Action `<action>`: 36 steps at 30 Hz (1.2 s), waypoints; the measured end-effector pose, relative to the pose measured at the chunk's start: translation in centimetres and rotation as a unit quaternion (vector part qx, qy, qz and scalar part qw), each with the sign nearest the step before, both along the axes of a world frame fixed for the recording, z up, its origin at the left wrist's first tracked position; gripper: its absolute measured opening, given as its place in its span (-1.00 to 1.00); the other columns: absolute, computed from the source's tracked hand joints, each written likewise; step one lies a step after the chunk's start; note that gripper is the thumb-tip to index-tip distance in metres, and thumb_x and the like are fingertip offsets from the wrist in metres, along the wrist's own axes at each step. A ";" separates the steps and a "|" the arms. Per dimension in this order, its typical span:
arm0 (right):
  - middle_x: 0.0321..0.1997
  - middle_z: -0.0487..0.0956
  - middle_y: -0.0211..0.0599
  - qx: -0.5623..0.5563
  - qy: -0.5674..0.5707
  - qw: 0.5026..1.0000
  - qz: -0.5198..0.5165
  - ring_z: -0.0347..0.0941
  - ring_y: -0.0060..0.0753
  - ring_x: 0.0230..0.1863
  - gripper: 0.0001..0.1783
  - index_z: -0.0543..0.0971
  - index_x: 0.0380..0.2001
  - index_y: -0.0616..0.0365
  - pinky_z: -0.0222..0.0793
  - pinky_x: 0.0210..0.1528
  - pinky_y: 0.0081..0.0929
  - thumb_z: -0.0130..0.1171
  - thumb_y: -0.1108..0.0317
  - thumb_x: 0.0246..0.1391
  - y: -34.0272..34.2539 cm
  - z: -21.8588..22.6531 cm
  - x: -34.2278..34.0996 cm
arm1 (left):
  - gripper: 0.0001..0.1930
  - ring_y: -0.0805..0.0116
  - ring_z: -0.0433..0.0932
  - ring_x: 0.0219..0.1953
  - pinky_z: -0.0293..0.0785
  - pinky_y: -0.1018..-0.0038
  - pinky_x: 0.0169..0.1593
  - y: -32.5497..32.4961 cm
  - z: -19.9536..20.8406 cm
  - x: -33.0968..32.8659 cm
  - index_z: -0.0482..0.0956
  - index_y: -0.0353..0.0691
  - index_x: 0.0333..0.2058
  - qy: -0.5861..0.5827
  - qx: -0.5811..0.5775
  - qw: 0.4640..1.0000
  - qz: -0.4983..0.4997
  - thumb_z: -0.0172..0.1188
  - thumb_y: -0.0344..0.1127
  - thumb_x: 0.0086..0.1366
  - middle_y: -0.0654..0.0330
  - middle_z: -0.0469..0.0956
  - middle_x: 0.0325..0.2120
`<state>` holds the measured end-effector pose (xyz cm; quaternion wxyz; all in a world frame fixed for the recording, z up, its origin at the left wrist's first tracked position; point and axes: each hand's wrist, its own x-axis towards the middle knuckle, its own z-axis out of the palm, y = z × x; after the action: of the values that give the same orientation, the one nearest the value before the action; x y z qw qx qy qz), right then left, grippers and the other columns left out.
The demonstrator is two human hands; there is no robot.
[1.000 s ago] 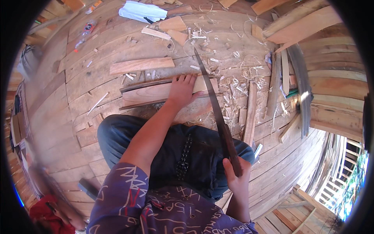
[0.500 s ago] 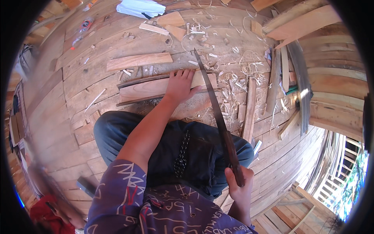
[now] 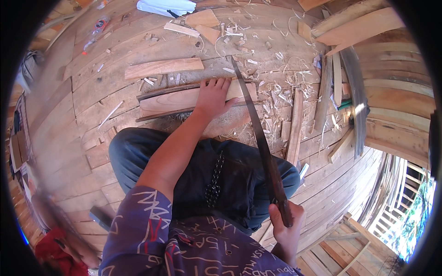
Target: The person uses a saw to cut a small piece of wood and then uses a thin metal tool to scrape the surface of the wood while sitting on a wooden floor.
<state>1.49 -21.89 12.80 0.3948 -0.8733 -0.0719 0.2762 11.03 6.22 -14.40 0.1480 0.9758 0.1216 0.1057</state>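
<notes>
At the far left of the wooden floor point(image 3: 69, 115) there are only scattered chips. Next comes a loose flat board point(image 3: 163, 69), lying above the piece that is being worked.

That piece, a long pale plank point(image 3: 170, 99) with a dark edge of bark, lies across the floor in front of the person's knees. The left hand point(image 3: 212, 95) presses flat on its right part, with the fingers stretched forward side by side and the thumb set apart toward the blade. Compared with the picture one second ago, this hand has the same hold on the plank, and the plank has not shifted under it.

To the right of the hand is the long knife point(image 3: 258, 133). Its tip now reaches past the far edge of the plank, and the blade crosses the right end of the wood just beside the thumb. Half a second ago the blade lay almost the same; the change is small, a slight turn of the angle. I judge from this that the cutting stroke is between two chops, and the wood is not yet split.

The right hand point(image 3: 285, 225), low in the view, is closed tightly around the handle.

Further right lie curled shavings point(image 3: 281, 92) and several thin slats point(image 3: 294, 124).
</notes>
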 end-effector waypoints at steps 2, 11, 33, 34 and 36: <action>-0.79 0.28 -0.50 0.021 0.011 0.999 -0.024 0.09 -0.71 -0.69 -0.58 0.37 -0.69 0.23 -0.07 -0.63 -0.53 0.31 0.31 0.12 0.3 -0.3 0.7 | -0.27 0.17 0.43 0.05 0.27 0.09 0.10 0.1 -0.2 0.2 0.36 -0.24 0.20 0.013 -0.010 1.000 0.008 0.09 0.24 0.26 0.13 0.49 -0.06; -0.79 0.27 -0.49 0.007 0.048 0.997 -0.059 0.08 -0.69 -0.69 -0.58 0.37 -0.70 0.23 -0.08 -0.61 -0.51 0.33 0.33 0.09 -2.4 2.6 -0.5 | -0.30 0.17 0.45 0.01 0.27 0.09 0.08 -0.2 0.1 0.0 0.39 -0.24 0.16 -0.009 0.005 1.000 0.003 0.09 0.22 0.26 0.15 0.50 -0.08; -0.79 0.31 -0.41 -0.051 -0.020 0.997 -0.052 0.17 -0.56 -0.72 -0.60 0.46 -0.65 0.28 0.00 -0.61 -0.47 0.35 0.23 0.04 -3.1 3.6 -0.7 | -0.31 0.15 0.47 0.00 0.30 0.11 0.04 0.3 -0.8 0.2 0.41 -0.24 0.15 -0.020 -0.015 1.000 0.013 0.08 0.22 0.26 0.11 0.50 -0.06; -0.79 0.33 -0.40 -0.053 -0.022 0.997 -0.045 0.18 -0.55 -0.72 -0.60 0.46 -0.65 0.28 0.01 -0.61 -0.46 0.35 0.21 0.03 -3.8 3.8 -0.7 | -0.31 0.15 0.47 0.01 0.30 0.11 0.05 0.2 -0.5 0.1 0.40 -0.25 0.15 -0.013 -0.007 1.000 0.007 0.08 0.22 0.26 0.11 0.50 -0.07; -0.78 0.35 -0.39 -0.051 -0.003 0.998 -0.028 0.21 -0.53 -0.72 -0.59 0.48 -0.64 0.29 0.04 -0.60 -0.46 0.36 0.18 0.02 -4.5 5.5 -0.4 | -0.30 0.15 0.46 0.02 0.29 0.12 0.07 0.0 0.0 0.2 0.40 -0.25 0.16 -0.006 -0.002 1.000 -0.001 0.08 0.22 0.27 0.11 0.51 -0.07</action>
<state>1.04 -26.38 18.33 0.3572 -0.8948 -0.0347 0.2657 11.24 6.23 -14.43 0.1508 0.9749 0.1201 0.1115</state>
